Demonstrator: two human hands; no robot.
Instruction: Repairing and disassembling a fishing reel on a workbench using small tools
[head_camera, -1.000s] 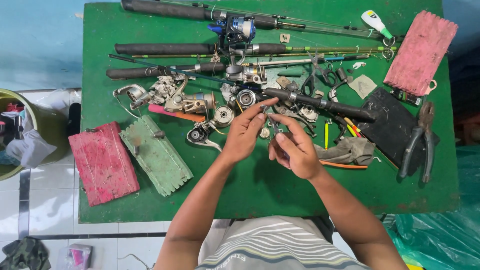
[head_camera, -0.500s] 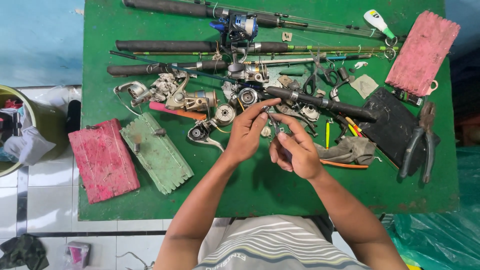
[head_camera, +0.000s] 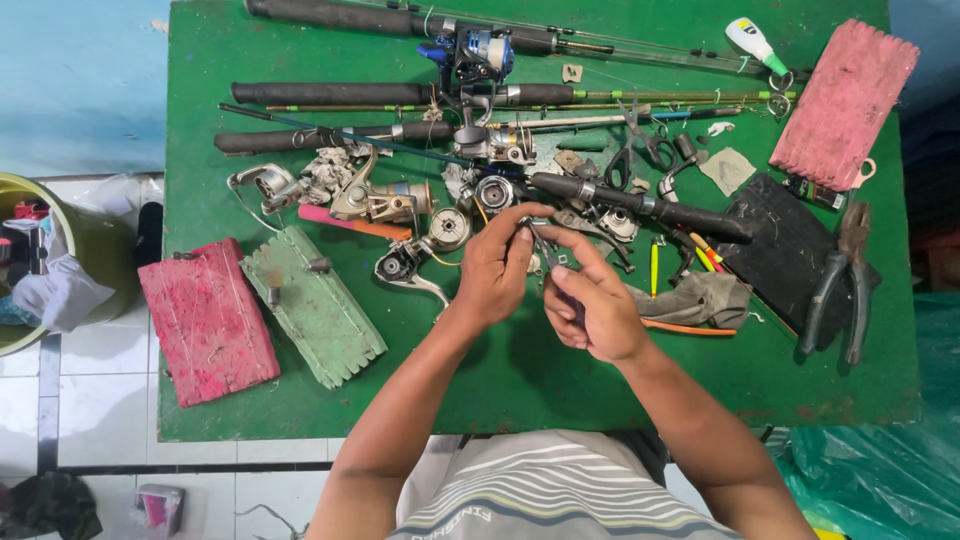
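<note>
Over the middle of the green table (head_camera: 560, 390), my left hand (head_camera: 497, 270) pinches a small metal part at its fingertips. My right hand (head_camera: 590, 305) is closed on a thin dark metal tool (head_camera: 545, 248) whose tip meets that part. Just beyond the hands lie several fishing reels and reel pieces, among them a gold-grey reel (head_camera: 375, 200) and a small round spool (head_camera: 450, 228). The small part itself is mostly hidden by my fingers.
Three fishing rods (head_camera: 330, 95) lie across the far side. A red foam block (head_camera: 207, 320) and a green one (head_camera: 312, 305) sit at left, a pink block (head_camera: 845, 100) at far right. Pliers (head_camera: 840, 280) rest on the right edge beside a black pad (head_camera: 775, 250). A yellow-green bucket (head_camera: 85, 250) stands on the floor.
Both hands have stayed together over the table's middle, with only small finger shifts around the part. Nothing else on the table has moved.
</note>
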